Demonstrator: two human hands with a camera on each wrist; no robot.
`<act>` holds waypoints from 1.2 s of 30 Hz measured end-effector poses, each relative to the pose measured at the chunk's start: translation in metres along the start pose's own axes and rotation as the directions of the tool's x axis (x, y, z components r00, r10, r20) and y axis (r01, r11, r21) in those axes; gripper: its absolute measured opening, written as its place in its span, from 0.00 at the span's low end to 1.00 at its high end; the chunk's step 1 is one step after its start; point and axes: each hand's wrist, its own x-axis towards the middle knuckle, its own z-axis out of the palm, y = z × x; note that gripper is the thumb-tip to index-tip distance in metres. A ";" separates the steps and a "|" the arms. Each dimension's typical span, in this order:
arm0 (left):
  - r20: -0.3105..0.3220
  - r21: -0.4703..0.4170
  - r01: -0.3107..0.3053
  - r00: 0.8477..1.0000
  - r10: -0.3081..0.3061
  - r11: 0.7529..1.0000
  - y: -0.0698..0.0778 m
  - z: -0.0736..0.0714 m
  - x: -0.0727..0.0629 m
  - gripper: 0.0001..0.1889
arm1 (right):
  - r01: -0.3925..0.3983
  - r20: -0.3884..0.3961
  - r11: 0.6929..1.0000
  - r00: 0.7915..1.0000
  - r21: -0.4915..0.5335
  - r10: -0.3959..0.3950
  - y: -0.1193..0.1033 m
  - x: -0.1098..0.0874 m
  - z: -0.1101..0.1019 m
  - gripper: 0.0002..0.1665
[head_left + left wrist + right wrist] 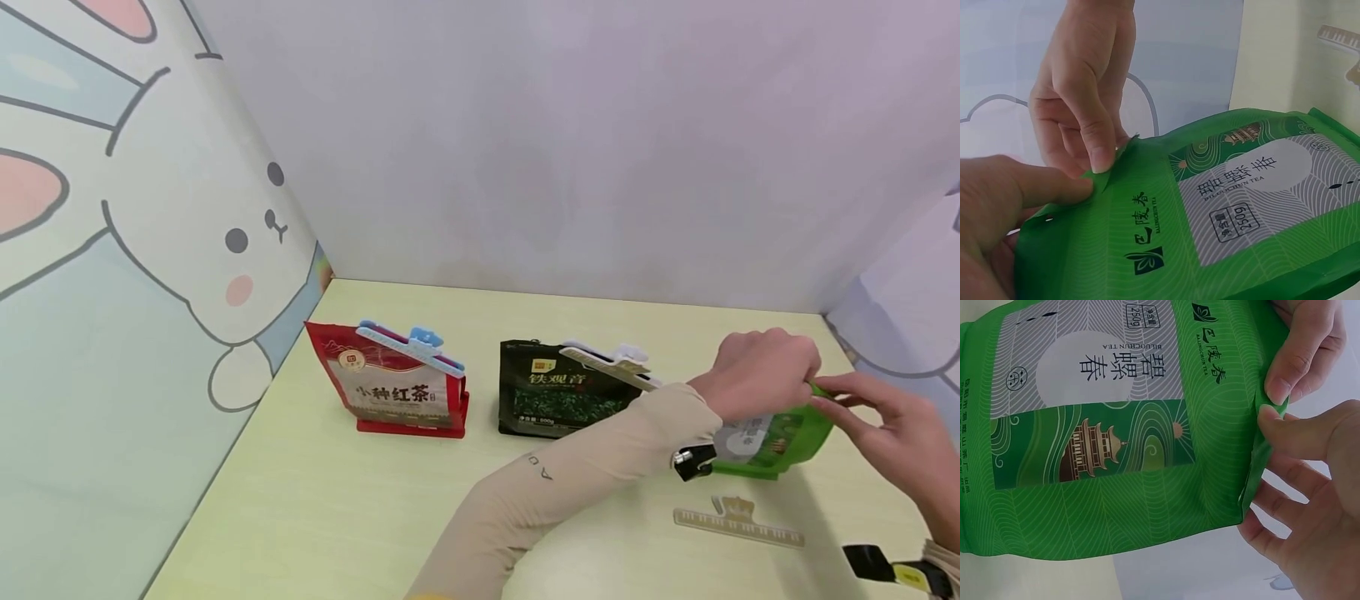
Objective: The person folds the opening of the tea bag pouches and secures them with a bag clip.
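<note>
A green tea bag [798, 437] stands at the right of the table, its printed front showing in both wrist views. My left hand [765, 371] reaches across and pinches the bag's top edge between thumb and fingers. Close beside it, my right hand [892, 425] pinches the same edge nearer the corner. In the right wrist view the top edge [1254, 469] looks folded or creased where the thumbs meet. A beige clip [738, 523] with a crown-shaped handle lies flat on the table in front of the bag.
To the left stands a black tea bag [555, 400] with a white clip [611, 362] across its top. Farther left is a red tea bag [397, 392] with a blue clip [412, 346]. A pale wall [570, 150] rises behind the table [315, 500].
</note>
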 end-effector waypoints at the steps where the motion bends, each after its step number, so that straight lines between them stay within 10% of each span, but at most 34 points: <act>1: -0.001 -0.002 0.000 1.000 0.000 1.000 0.000 0.000 0.000 0.17 | 0.002 -0.003 1.000 1.000 -0.006 -0.002 -0.001 0.001 0.000 0.17; 10: -0.020 0.011 -0.035 0.999 0.035 0.999 -0.001 0.000 -0.001 0.18 | 0.076 -0.053 0.997 0.996 -0.022 -0.077 -0.002 0.002 0.001 0.26; 22: 0.010 0.047 -0.071 0.997 0.071 0.996 -0.002 -0.001 -0.002 0.13 | -0.036 0.067 0.999 0.997 0.016 0.035 0.010 -0.008 -0.008 0.11; 36: 0.001 -0.056 -0.062 0.998 0.062 0.996 -0.012 0.000 -0.003 0.14 | -0.001 -0.057 1.000 0.998 0.010 0.001 0.008 -0.006 0.002 0.07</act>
